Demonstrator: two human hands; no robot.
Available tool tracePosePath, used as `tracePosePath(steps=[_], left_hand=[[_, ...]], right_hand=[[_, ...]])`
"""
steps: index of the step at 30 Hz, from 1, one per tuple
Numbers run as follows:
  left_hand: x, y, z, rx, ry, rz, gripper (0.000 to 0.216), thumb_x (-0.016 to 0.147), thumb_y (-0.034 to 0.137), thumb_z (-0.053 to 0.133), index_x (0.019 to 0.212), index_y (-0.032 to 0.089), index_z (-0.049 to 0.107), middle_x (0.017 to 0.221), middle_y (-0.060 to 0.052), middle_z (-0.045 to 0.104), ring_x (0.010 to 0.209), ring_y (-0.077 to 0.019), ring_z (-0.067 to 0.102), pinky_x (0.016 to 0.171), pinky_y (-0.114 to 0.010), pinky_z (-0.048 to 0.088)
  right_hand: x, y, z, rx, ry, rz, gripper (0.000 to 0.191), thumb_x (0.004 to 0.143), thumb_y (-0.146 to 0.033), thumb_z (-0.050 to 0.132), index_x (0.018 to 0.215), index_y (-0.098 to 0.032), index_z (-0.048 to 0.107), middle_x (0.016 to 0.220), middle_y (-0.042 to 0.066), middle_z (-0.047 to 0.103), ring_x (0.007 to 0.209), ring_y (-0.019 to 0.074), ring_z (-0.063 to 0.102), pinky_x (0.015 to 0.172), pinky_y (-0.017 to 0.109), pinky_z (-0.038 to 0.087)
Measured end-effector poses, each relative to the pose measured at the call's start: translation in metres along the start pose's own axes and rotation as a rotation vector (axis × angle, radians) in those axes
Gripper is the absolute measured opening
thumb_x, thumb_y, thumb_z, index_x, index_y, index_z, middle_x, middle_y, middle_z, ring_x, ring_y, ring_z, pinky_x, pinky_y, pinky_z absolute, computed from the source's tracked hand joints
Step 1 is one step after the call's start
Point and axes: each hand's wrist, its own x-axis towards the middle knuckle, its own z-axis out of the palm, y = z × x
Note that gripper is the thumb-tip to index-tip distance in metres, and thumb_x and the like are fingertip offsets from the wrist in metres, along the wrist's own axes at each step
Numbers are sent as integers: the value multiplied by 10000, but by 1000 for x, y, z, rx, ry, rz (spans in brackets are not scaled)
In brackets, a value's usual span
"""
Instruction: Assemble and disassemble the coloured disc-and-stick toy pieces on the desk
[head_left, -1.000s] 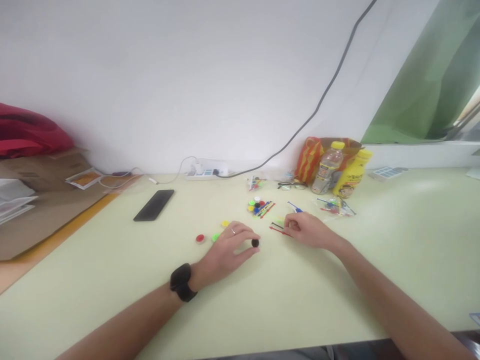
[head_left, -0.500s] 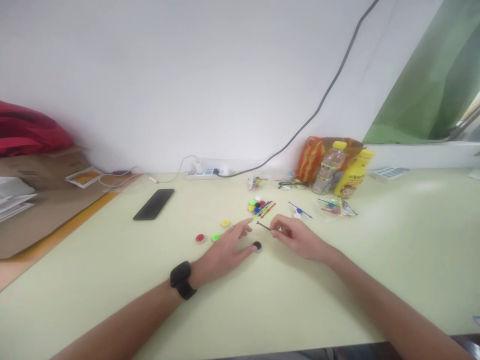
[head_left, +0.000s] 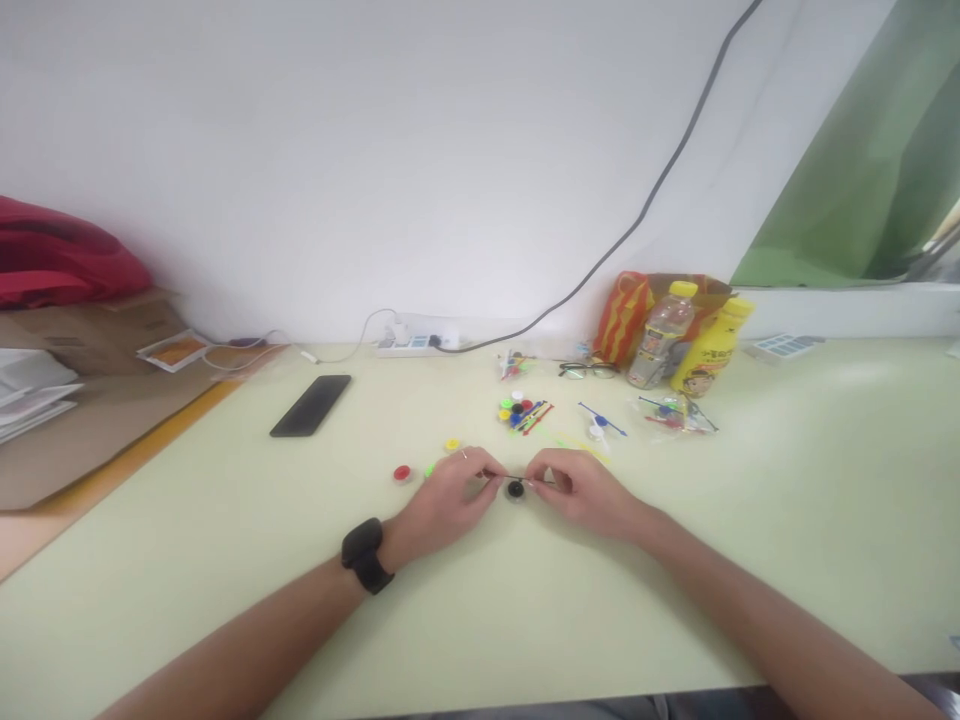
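Centrally, head view: black disc [head_left: 514,490] lying flat on the pale green table [head_left: 675,580], taken as the reference for all that follows. Left hand [head_left: 448,497]: forearm entering from the lower left, palm down, fingers curled, thumb and forefinger pinched shut on the left end of a thin black stick [head_left: 501,477], just left of the disc. Right hand [head_left: 583,492]: forearm entering from the lower right, knuckles up, thumb and forefinger likewise closed on the stick's right end, just right of the disc. Stick held roughly level, spanning directly over the disc; whether it touches the disc cannot be told. Black watch [head_left: 365,555] on the left wrist, below and left of the disc. Red disc [head_left: 403,473] to the left of the black one, beyond the left hand; yellow disc [head_left: 451,445] up and left of it. Heap of coloured discs and sticks [head_left: 521,412] straight behind the disc. Blue stick [head_left: 600,420] behind and to the right. Black phone [head_left: 310,405] far to the left rear. Two bottles [head_left: 660,335] at the right rear, against the wall.
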Motion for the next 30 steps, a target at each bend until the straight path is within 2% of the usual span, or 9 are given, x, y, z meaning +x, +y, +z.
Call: tracePosePath(steps=[5, 14, 30], left_hand=[[0, 0, -1, 34, -20, -8, 128, 977, 201, 541, 960, 236, 663, 935, -21, 727, 877, -198, 671, 813, -349, 531], [0, 3, 0, 24, -112, 58, 257, 972, 150, 520, 1114, 279, 691, 1067, -33, 723, 1024, -215, 673, 922, -363, 545], [1, 4, 0, 80, -153, 46, 203, 972, 167, 553, 1112, 270, 657, 1098, -40, 703, 1044, -231, 653, 926, -374, 525]], right_hand=[[-1, 4, 2, 25, -29, -31, 106, 899, -182, 598, 903, -236, 689, 846, -2, 689, 649, 139, 524, 618, 270, 405], [-1, 3, 6, 7, -21, -109, 160, 900, -127, 555, 899, -239, 668, 839, 4, 660, 729, 162, 569, 665, 279, 417], [2, 7, 11, 4, 9, -128, 185, 889, -83, 572, 872, -228, 686, 841, -2, 651, 733, 148, 568, 666, 267, 397]])
